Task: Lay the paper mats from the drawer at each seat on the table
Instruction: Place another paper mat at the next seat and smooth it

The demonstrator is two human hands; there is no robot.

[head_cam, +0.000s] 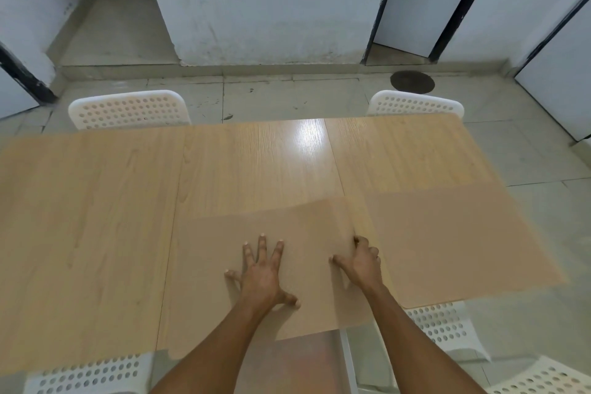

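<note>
Brown paper mat (256, 227) lies flat at the bench (96, 202) near edge: left hand (260, 272) splayed flat on it, right hand (361, 261) pinching its right edge. Looks thin, light, floppy, likely slides on the glossy top; pin with a palm, shift by an edge.

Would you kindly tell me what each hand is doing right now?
Left hand: open, fingers spread, pressed flat on the near brown paper mat.
Right hand: fingers curled at that mat's right edge; a firm grip cannot be told.
</note>
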